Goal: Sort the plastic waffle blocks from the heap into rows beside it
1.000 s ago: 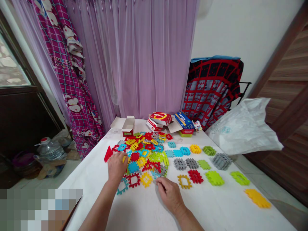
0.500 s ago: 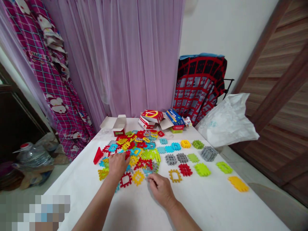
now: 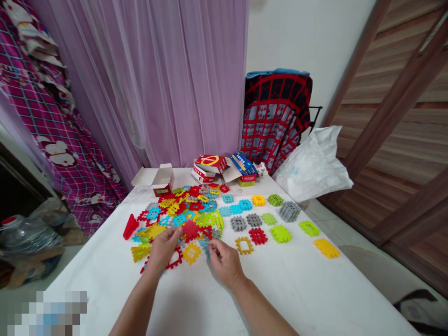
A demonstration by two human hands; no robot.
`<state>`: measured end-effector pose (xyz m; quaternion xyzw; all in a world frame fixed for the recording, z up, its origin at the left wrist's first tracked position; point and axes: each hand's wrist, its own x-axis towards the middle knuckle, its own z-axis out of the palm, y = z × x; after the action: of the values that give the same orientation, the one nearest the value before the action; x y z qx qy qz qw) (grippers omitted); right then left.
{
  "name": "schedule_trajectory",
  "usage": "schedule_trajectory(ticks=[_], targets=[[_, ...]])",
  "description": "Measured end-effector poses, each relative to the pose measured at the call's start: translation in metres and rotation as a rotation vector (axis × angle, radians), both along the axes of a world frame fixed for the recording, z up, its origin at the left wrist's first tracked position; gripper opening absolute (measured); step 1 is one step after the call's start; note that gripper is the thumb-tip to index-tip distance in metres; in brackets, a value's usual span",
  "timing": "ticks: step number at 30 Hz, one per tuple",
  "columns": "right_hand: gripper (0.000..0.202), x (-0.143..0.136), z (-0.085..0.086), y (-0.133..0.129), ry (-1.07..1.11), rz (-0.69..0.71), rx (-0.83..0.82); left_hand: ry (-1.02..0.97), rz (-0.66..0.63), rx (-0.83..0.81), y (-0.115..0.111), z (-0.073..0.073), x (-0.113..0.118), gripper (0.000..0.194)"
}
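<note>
My left hand (image 3: 163, 247) pinches the edge of a solid red interlocking plastic tile (image 3: 191, 230), lifted just over a heap of mixed coloured tiles (image 3: 182, 217). My right hand (image 3: 227, 263) rests on the white table at the heap's near edge, fingers loosely curled, with nothing visible in them. Close to its fingertips lies a blue tile (image 3: 204, 243). A yellow tile (image 3: 191, 253) sits between the two hands. Right of my right hand is a mustard tile frame (image 3: 244, 245), and a stack of red tiles (image 3: 258, 236) is beyond it.
Sorted groups stand on the right: grey tiles (image 3: 290, 211), lime tiles (image 3: 280, 234) and a yellow-orange stack (image 3: 326, 248). Along the back are an open carton (image 3: 164, 180), a red box (image 3: 211, 163) and a blue box (image 3: 243, 163). A white bag (image 3: 313, 165) stands at the right edge.
My left hand has come up from the heap holding a red tile and moved toward my right hand. The right hand stays curled near the heap. The whole view has turned slightly right.
</note>
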<state>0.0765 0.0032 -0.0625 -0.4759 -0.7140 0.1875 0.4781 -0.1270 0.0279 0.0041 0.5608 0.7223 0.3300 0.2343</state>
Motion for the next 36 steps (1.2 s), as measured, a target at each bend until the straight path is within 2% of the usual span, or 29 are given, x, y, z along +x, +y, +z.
schedule_trajectory(ticks=[5, 9, 14, 17, 20, 28, 32, 36], targets=[[0.027, 0.001, -0.001, 0.004, 0.152, -0.047, -0.049, -0.304, -0.046, -0.083, -0.011, -0.011, 0.022, 0.062], [0.037, 0.002, -0.004, 0.006, 0.198, -0.077, -0.072, -0.432, -0.085, -0.122, -0.016, -0.014, 0.033, 0.058], [0.058, 0.001, -0.005, 0.007, 0.012, -0.125, 0.147, -0.497, -0.141, -0.155, -0.02, -0.017, 0.045, 0.052], [0.064, 0.001, -0.003, 0.007, -0.116, -0.138, 0.196, -0.5, -0.16, -0.168, -0.021, -0.019, 0.047, 0.05], [0.059, 0.002, 0.0, 0.006, -0.188, -0.124, 0.178, -0.491, -0.177, -0.165, -0.021, -0.02, 0.047, 0.048], [0.053, 0.002, 0.006, 0.003, -0.198, -0.149, 0.138, -0.421, -0.255, -0.109, -0.022, -0.023, 0.045, 0.044], [0.05, -0.001, 0.005, 0.001, -0.184, -0.135, 0.134, -0.32, -0.276, -0.02, -0.022, -0.025, 0.039, 0.049], [0.049, 0.006, 0.012, 0.004, -0.093, -0.146, 0.224, -0.139, -0.251, 0.127, -0.017, -0.025, 0.032, 0.047]])
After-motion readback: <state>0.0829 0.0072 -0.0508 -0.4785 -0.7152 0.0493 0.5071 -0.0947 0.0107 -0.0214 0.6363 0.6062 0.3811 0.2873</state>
